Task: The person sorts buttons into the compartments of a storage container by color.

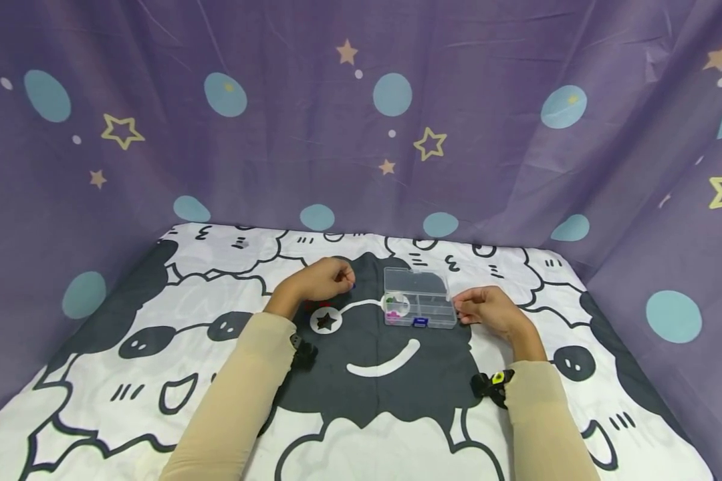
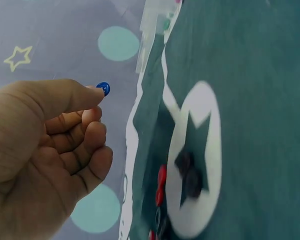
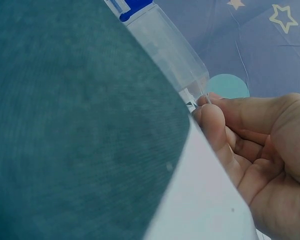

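Note:
My left hand [image 1: 327,278] is raised over the dark patch of the cloth, left of the clear plastic compartment box [image 1: 438,310]. Between thumb and fingertip it pinches a small round blue button [image 2: 104,88]; the other fingers are curled. The box stands with its lid [image 1: 414,281] tipped back and a blue latch [image 1: 420,322] at the front. Small green pieces [image 1: 390,300] and pink pieces [image 1: 393,316] lie in its left compartments. At the box's right end, my right hand [image 1: 487,308] pinches the edge with thumb and finger.
Red buttons [image 2: 161,185] and black buttons [image 2: 192,182] lie on the cloth near the left hand, on and beside a printed white circle with a star. A patterned sheet [image 1: 391,394] covers the surface. Behind hangs a purple curtain [image 1: 313,160].

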Demonstrator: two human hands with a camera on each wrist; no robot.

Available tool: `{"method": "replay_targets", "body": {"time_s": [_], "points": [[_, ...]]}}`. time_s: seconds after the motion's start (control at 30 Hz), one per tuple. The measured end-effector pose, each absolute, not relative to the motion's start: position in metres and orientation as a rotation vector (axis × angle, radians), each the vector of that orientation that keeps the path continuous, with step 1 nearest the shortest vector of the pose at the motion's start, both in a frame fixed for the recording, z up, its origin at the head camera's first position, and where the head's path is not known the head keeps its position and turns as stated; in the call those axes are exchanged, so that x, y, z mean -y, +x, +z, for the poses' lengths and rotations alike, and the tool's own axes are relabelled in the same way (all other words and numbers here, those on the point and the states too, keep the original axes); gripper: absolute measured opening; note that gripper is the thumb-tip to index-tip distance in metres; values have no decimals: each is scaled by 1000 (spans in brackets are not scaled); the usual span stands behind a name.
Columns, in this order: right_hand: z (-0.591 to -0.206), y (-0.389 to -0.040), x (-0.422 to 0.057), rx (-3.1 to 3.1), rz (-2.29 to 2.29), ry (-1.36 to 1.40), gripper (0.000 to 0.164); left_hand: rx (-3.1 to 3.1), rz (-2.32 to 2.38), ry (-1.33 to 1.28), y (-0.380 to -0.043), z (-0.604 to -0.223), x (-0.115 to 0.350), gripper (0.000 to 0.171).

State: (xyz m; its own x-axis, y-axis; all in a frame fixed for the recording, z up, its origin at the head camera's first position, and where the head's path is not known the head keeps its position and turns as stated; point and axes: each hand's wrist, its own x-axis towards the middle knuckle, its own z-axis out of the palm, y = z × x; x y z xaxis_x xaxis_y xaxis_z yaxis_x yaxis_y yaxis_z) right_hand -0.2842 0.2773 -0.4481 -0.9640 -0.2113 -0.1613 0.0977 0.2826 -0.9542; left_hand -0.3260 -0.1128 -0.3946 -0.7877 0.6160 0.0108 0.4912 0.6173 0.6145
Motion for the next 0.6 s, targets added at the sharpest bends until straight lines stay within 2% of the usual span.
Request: {"method": "replay_targets", "body": {"time_s": [0.6], "points": [[-447,-284,-279,-2262,-1759,-123,23,-2577,854,1066,-331,-391,57,14]]}}
